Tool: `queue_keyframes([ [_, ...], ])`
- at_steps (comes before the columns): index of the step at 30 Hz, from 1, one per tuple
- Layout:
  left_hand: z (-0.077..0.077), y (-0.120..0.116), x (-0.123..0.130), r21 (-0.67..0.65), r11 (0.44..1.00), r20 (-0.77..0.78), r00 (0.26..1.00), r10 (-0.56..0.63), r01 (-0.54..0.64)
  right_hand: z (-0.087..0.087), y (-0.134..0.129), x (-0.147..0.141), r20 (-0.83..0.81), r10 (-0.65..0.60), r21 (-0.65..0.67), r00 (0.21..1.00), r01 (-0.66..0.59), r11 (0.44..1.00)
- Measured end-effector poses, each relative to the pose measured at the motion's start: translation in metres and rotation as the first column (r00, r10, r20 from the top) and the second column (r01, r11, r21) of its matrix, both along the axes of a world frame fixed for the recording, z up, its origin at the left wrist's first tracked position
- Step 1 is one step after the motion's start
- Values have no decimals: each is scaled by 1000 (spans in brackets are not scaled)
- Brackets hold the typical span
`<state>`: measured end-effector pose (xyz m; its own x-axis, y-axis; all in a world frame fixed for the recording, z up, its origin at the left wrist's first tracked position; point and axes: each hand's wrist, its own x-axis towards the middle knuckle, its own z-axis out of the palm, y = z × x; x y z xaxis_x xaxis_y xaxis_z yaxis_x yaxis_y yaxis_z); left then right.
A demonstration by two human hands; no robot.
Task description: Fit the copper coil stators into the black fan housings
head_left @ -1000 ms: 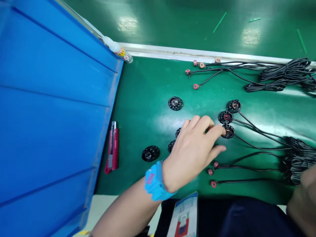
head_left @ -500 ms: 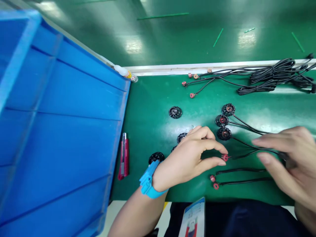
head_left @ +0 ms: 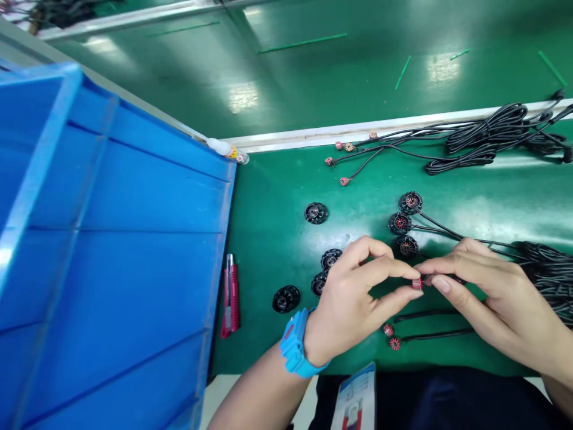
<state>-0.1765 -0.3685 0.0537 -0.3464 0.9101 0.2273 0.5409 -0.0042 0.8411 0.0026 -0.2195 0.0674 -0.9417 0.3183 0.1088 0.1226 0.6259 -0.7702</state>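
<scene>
Red coil core [head_left: 416, 283] is btwn both hands over the green bench [head_left: 268, 191]: L hand [head_left: 351, 292] pinches it, R hand [head_left: 496, 292] pinches its lead [head_left: 428, 280] just beside. Prob. light, w/ fragile windings; best gripped by rim, no tugging on lead.

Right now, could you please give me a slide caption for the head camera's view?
Left hand pinches a small red piece while right hand holds its black cable above a green table.
</scene>
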Motion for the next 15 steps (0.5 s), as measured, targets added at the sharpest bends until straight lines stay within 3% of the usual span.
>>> queue_keyframes([
  [3, 1, 3, 3, 0, 1000, 224, 974, -30, 31, 2, 2, 0, -10, -22, -55, 1000, 21, 998],
  [7, 0, 5, 8, -8, 999, 463, 886, -35, 44, 3, 6, 1, -6, -23, -106, 1000, 22, 994],
  [15, 0, 4, 11, 26, 999, 399, 917, 9, -21, -2, 10, 6, 43, -58, -243, 997, 66, 968],
])
